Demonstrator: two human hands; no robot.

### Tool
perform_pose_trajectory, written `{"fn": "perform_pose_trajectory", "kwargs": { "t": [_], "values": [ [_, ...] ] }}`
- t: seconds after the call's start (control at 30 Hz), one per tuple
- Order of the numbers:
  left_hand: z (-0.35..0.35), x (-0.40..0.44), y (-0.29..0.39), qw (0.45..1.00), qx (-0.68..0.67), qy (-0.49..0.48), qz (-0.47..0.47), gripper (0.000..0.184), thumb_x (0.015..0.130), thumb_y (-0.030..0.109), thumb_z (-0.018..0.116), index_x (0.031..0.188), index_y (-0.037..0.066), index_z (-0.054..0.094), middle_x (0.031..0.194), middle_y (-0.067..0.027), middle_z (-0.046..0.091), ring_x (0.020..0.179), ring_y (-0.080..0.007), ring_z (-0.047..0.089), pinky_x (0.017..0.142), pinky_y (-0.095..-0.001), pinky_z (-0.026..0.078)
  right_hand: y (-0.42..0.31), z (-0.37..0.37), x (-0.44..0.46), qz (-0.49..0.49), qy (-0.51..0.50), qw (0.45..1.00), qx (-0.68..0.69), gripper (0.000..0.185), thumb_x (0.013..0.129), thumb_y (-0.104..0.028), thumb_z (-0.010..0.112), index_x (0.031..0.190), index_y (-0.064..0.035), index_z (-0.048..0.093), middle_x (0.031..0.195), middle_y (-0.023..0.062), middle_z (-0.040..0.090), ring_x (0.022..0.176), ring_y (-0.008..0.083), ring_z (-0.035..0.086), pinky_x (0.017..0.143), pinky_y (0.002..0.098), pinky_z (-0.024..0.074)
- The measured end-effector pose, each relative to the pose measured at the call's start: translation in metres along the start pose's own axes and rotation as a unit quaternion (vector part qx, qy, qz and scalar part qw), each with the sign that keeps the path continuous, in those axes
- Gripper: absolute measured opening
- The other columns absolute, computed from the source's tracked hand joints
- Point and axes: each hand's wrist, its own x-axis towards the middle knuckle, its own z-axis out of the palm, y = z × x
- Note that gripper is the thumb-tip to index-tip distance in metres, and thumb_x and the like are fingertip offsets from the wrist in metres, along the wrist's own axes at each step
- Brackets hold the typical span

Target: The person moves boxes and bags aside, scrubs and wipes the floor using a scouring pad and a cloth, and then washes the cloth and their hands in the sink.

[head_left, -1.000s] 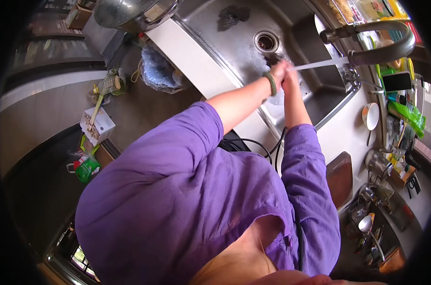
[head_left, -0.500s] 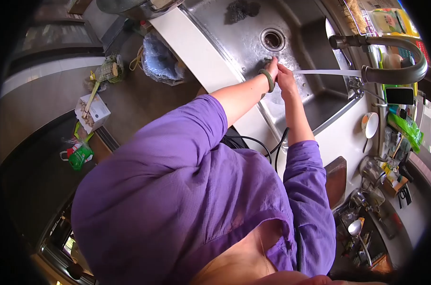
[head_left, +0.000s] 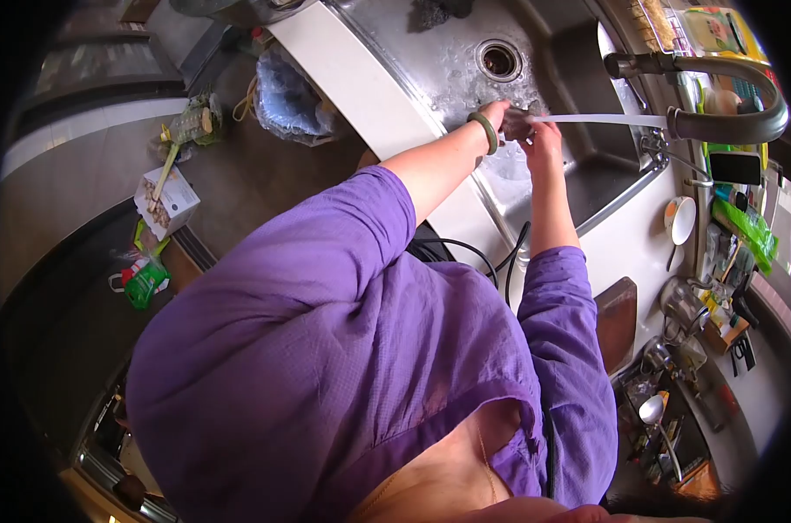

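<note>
Over the steel sink [head_left: 578, 131] my two hands hold a small greyish-brown thing [head_left: 517, 125] between them, too small and blurred to name. My left hand [head_left: 495, 115], below a green bangle [head_left: 484, 132] on the wrist, is closed at its left side. On the other side, my right hand [head_left: 545, 142] grips it with bent fingers. A stream of water [head_left: 605, 120] from the curved tap [head_left: 726, 130] runs sideways in the picture to the thing and the right fingers. Beyond them lies the drain [head_left: 499, 61], with suds around it.
At the sink's far side sits a dark wet clump [head_left: 435, 12]. A white counter [head_left: 352, 74] borders the sink. A bin with a blue liner [head_left: 293, 100] stands on the floor to the left. To the right are a small white bowl [head_left: 679, 218] and a cutting board [head_left: 616, 324].
My hands have moved apart slightly, and the greyish-brown thing now shows between them. The right hand has shifted a little right. The water keeps running.
</note>
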Motion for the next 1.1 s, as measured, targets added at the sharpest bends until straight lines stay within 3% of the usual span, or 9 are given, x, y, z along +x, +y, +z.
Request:
{"fn": "perform_pose_trajectory", "kwargs": {
  "t": [0.3,0.5,0.57,0.73,0.77,0.9,0.97,1.03,1.1],
  "values": [
    [0.009,-0.026,0.000,0.977,-0.054,-0.085,0.187,0.017,0.088,0.014,0.056,0.101,0.003,0.057,0.093,-0.0080,0.062,0.086,-0.0172,0.058,0.079,-0.0309,0.046,0.017,0.001,0.043,-0.078,0.073,0.994,0.009,0.029,0.089,-0.025,0.055,0.111,-0.0053,0.053,0.091,0.0085,0.061,0.074,0.0188,0.061,0.060,0.0275,0.0506],
    [0.015,-0.026,0.011,0.963,0.142,-0.046,0.226,0.023,0.086,0.023,0.059,0.102,0.005,0.061,0.100,-0.0093,0.059,0.091,-0.0204,0.057,0.081,-0.0334,0.045,0.024,0.034,0.015,0.153,-0.087,0.955,0.239,0.036,0.095,-0.030,0.037,0.113,-0.0031,0.052,0.108,0.0127,0.059,0.101,0.0288,0.056,0.090,0.0418,0.0447],
    [0.018,-0.034,0.012,0.778,0.427,0.188,0.421,0.026,0.085,0.023,0.058,0.106,0.009,0.061,0.112,-0.0155,0.055,0.101,-0.0276,0.054,0.088,-0.0385,0.043,0.016,0.018,0.026,0.159,-0.144,0.935,0.281,0.034,0.095,-0.027,0.036,0.110,-0.0014,0.051,0.104,0.0139,0.059,0.100,0.0303,0.055,0.091,0.0453,0.0437],
    [0.031,-0.014,-0.019,0.727,0.459,-0.062,0.507,0.046,0.087,0.028,0.046,0.130,0.010,0.045,0.136,-0.0173,0.039,0.129,-0.0338,0.032,0.107,-0.0422,0.025,0.002,-0.011,0.065,0.095,-0.147,0.923,0.343,0.035,0.094,-0.036,0.040,0.107,-0.0059,0.052,0.105,0.0131,0.058,0.095,0.0321,0.055,0.087,0.0471,0.0454],
    [0.032,-0.017,-0.014,0.690,0.504,-0.053,0.516,0.050,0.088,0.032,0.044,0.132,0.009,0.041,0.138,-0.0165,0.036,0.131,-0.0329,0.029,0.108,-0.0452,0.019,0.015,-0.009,0.053,0.114,-0.433,0.738,0.504,0.033,0.093,-0.033,0.044,0.108,-0.0061,0.054,0.111,0.0150,0.057,0.109,0.0337,0.051,0.092,0.0504,0.0429],
    [0.020,-0.051,0.028,0.524,0.700,-0.100,0.475,0.052,0.088,0.039,0.039,0.130,0.009,0.043,0.139,-0.0144,0.037,0.134,-0.0287,0.025,0.110,-0.0526,0.006,-0.008,-0.001,0.027,0.216,-0.357,0.749,0.515,0.043,0.094,-0.039,0.036,0.114,-0.0034,0.051,0.114,0.0152,0.056,0.106,0.0345,0.053,0.091,0.0512,0.0434],
    [0.018,-0.058,0.032,0.532,0.668,-0.089,0.513,0.044,0.087,0.039,0.041,0.116,0.009,0.054,0.132,-0.0134,0.045,0.127,-0.0286,0.037,0.108,-0.0479,0.021,-0.022,0.004,0.012,0.181,-0.111,0.915,0.343,0.039,0.093,-0.034,0.038,0.108,-0.0017,0.054,0.115,0.0151,0.056,0.108,0.0333,0.053,0.095,0.0494,0.0415],
    [0.021,-0.042,0.031,0.517,0.667,-0.093,0.528,0.032,0.086,0.033,0.047,0.098,0.006,0.059,0.117,-0.0138,0.055,0.110,-0.0317,0.049,0.093,-0.0418,0.037,-0.008,0.015,0.035,0.184,-0.106,0.897,0.387,0.041,0.094,-0.034,0.034,0.103,-0.0008,0.055,0.106,0.0159,0.059,0.100,0.0327,0.056,0.090,0.0454,0.0453],
    [0.021,-0.017,0.023,0.504,0.640,-0.075,0.575,0.027,0.085,0.028,0.050,0.086,0.004,0.061,0.107,-0.0147,0.060,0.099,-0.0344,0.056,0.083,-0.0394,0.045,0.048,0.005,0.099,0.075,-0.548,0.740,0.382,0.059,0.095,-0.049,0.022,0.117,-0.0005,0.047,0.116,0.0182,0.054,0.104,0.0325,0.053,0.089,0.0443,0.0460]
  ]
}}
